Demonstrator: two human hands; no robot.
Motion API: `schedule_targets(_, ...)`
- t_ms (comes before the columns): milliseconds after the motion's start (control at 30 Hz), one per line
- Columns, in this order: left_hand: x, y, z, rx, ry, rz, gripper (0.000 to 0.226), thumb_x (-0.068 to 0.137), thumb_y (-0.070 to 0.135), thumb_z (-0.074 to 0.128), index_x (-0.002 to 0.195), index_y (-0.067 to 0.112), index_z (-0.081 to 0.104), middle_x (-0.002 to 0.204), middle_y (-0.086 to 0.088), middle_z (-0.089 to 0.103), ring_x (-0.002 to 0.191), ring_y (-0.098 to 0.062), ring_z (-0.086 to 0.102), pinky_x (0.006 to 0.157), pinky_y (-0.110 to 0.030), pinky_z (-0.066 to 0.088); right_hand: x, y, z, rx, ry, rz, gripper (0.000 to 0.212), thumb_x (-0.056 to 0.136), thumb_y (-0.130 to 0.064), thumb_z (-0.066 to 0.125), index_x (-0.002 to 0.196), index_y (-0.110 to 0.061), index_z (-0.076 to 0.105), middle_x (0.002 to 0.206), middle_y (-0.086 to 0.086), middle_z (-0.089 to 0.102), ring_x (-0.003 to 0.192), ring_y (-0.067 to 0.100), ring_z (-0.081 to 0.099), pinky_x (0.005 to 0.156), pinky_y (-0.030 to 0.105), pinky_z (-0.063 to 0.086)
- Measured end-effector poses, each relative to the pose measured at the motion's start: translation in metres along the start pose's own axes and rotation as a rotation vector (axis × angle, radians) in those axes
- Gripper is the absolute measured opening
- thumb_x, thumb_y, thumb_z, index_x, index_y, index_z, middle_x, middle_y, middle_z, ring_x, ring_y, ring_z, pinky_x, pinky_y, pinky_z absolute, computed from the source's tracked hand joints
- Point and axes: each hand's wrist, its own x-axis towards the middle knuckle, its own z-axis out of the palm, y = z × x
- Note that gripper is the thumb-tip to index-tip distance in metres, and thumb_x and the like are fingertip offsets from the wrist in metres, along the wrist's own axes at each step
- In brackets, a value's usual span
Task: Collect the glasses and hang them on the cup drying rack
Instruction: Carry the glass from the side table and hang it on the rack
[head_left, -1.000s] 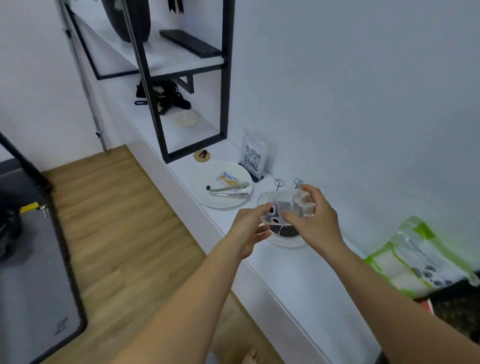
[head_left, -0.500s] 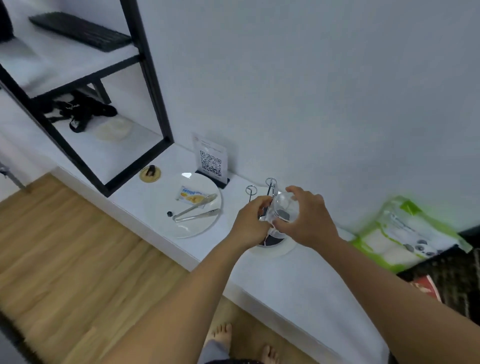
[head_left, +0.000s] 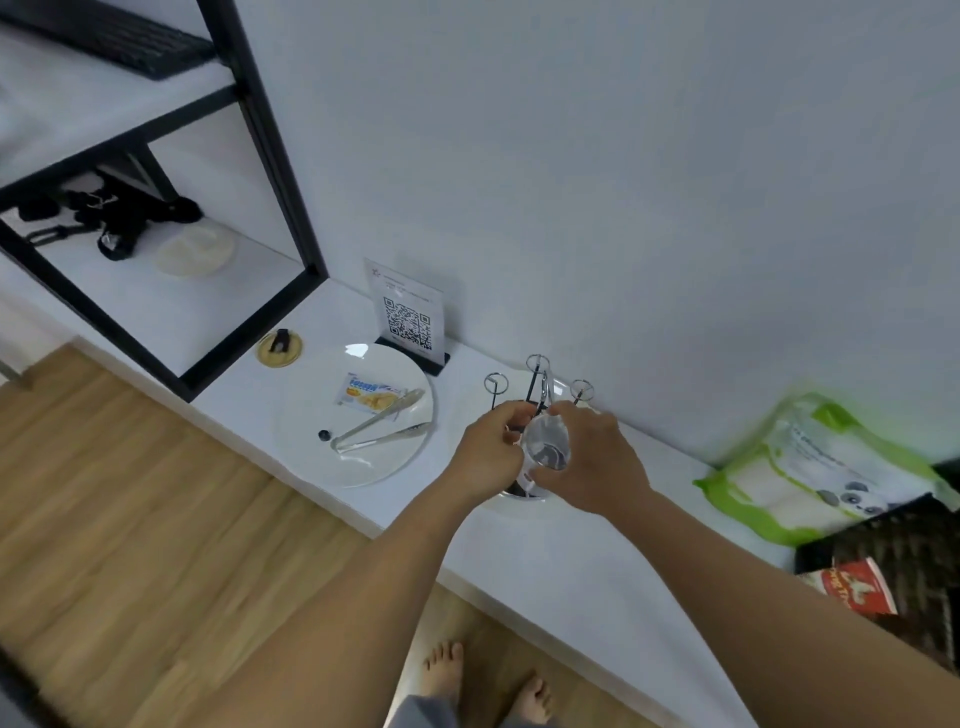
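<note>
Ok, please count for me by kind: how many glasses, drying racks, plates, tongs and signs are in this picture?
glass: 1, held in the right hand
drying rack: 1
plate: 1
tongs: 1
sign: 1
Total: 5

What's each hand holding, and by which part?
A clear glass, gripped round its side wall by the right hand, over the drying rack. The left hand curls at its other side; contact hidden.
</note>
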Motion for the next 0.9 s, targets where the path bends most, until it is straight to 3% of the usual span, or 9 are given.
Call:
schedule_targets(167, 0.008, -0.019, 0.006, 0.122, -0.065, -0.030, 0.053, 0.085, -0.004, 0.052, 0.131, 0.023, 0.057, 0.113, 0.009, 0.060, 0.095, -0.009, 0.060, 0.068, -0.007, 0.044, 0.004, 0.004, 0.015, -0.012, -0.061, 0.023, 0.070, 0.069, -0.041, 0.080, 0.129, -0.020, 0.049, 0.116, 0.005, 0.060, 0.109, 0.028, 0.049, 0.078, 0.036, 0.049)
schedule_targets(300, 0.013, -0.031, 0.012, 0.174, -0.107, -0.038, 0.054, 0.086, -0.002, 0.053, 0.134, 0.023, 0.055, 0.112, 0.009, 0.060, 0.097, -0.010, 0.060, 0.063, -0.002, 0.041, 0.008, 0.011, 0.027, 0.020, -0.116, 0.024, 0.058, 0.071, -0.037, 0.078, 0.119, -0.017, 0.051, 0.106, 0.006, 0.061, 0.104, 0.031, 0.052, 0.083, 0.037, 0.050)
schedule_targets(400, 0.014, -0.036, 0.014, 0.183, -0.125, -0.049, 0.054, 0.086, 0.000, 0.056, 0.134, 0.023, 0.054, 0.106, 0.012, 0.058, 0.085, 0.004, 0.057, 0.060, 0.004, 0.039, 0.013, 0.014, 0.033, -0.051, -0.165, 0.003, 0.053, 0.075, -0.041, 0.075, 0.115, -0.017, 0.050, 0.106, 0.003, 0.060, 0.100, 0.029, 0.056, 0.090, 0.036, 0.047)
schedule_targets(467, 0.015, -0.040, 0.015, 0.193, -0.148, -0.061, 0.055, 0.085, -0.001, 0.053, 0.134, 0.024, 0.053, 0.105, 0.012, 0.060, 0.083, 0.008, 0.054, 0.060, 0.004, 0.039, 0.015, 0.015, 0.035, -0.081, -0.185, 0.001, 0.054, 0.076, -0.042, 0.074, 0.117, -0.019, 0.049, 0.110, 0.001, 0.057, 0.102, 0.027, 0.055, 0.090, 0.036, 0.047)
schedule_targets(767, 0.017, -0.054, 0.016, 0.162, -0.219, -0.133, 0.059, 0.082, -0.005, 0.052, 0.134, 0.023, 0.048, 0.115, 0.008, 0.056, 0.103, -0.008, 0.053, 0.064, -0.003, 0.039, 0.010, 0.017, 0.046, -0.001, -0.190, 0.043, 0.066, 0.075, -0.036, 0.081, 0.129, -0.019, 0.048, 0.125, 0.005, 0.056, 0.112, 0.026, 0.046, 0.086, 0.032, 0.046)
schedule_targets(900, 0.017, -0.057, 0.012, 0.130, -0.213, -0.154, 0.063, 0.084, -0.002, 0.053, 0.140, 0.023, 0.043, 0.123, 0.007, 0.055, 0.109, -0.009, 0.052, 0.074, -0.013, 0.042, 0.012, 0.015, 0.047, -0.013, -0.179, 0.043, 0.069, 0.076, -0.035, 0.080, 0.133, -0.021, 0.045, 0.131, 0.003, 0.053, 0.116, 0.025, 0.044, 0.084, 0.028, 0.043)
